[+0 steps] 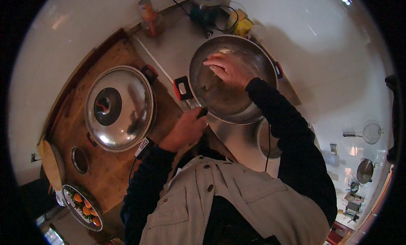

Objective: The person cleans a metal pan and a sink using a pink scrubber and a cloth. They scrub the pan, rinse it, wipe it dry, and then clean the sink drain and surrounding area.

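A wide metal wok [234,108] with red-and-black side handles stands on the counter before me, with what looks like water in its bottom. Inside it is my right hand [230,67], fingers bent and close together. A pale piece [224,50] shows just beyond its knuckles; whether the fingers grip anything is hidden. My left hand [188,127] is closed around a short dark handle [202,112] at the wok's near rim. What the handle belongs to is too blurred to tell.
On the wooden counter [120,172] to the left sits a second pan under a domed metal lid [134,108]. A bowl of oranges [83,210] lies beyond. Behind the wok are a dark green appliance with a cord [206,17], yellow containers [242,27] and a jar [153,24].
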`<move>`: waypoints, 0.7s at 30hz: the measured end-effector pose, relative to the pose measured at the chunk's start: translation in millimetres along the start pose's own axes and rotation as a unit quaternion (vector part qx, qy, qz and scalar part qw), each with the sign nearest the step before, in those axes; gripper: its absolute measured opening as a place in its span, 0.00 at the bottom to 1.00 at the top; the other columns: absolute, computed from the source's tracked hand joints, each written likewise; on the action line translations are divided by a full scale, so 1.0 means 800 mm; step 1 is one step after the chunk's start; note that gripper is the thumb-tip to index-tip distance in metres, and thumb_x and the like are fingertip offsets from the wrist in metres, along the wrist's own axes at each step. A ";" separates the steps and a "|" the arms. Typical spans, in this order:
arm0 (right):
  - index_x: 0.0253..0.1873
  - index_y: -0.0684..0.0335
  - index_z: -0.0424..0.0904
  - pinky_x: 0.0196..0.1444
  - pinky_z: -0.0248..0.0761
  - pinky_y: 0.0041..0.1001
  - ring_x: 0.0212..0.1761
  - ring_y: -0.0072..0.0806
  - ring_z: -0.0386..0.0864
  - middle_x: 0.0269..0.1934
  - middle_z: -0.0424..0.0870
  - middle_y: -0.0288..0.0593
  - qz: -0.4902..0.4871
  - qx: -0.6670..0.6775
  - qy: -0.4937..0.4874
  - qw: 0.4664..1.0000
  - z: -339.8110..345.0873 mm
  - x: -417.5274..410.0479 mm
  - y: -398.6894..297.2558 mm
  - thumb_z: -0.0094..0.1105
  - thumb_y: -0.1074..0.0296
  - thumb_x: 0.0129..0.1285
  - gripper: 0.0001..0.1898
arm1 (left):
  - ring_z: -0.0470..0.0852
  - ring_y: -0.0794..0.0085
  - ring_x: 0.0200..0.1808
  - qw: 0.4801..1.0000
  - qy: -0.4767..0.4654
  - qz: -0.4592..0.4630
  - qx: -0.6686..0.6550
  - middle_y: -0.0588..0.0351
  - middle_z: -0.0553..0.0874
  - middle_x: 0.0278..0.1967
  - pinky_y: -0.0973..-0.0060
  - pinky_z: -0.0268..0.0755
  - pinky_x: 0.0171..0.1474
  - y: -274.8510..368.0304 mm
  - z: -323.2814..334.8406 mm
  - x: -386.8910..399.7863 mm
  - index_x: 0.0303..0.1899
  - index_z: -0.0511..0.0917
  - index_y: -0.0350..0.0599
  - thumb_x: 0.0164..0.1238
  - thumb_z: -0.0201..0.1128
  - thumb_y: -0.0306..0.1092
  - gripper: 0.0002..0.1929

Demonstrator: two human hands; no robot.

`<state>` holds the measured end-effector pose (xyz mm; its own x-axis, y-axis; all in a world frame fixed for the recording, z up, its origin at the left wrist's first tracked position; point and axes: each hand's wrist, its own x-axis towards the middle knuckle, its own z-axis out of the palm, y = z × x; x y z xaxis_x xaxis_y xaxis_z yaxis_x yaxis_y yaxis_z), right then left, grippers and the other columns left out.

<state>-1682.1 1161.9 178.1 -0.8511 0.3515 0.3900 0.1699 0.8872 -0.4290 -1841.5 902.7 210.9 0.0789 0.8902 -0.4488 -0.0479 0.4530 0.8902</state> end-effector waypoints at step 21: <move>0.44 0.57 0.78 0.37 0.74 0.31 0.31 0.25 0.75 0.31 0.79 0.35 0.454 0.620 0.340 0.542 0.036 -0.035 -0.016 0.42 0.53 0.88 0.19 | 0.72 0.73 0.16 0.998 -0.039 0.028 -0.031 0.59 0.75 0.24 0.70 0.65 0.18 0.006 0.045 0.065 0.42 0.72 0.41 0.87 0.53 0.39 0.12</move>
<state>-1674.3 1132.2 149.1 -0.2457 0.8782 -0.4104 -0.4577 -0.4783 -0.7495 -1801.6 949.3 195.0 0.1513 0.9087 -0.3890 -0.1161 0.4072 0.9059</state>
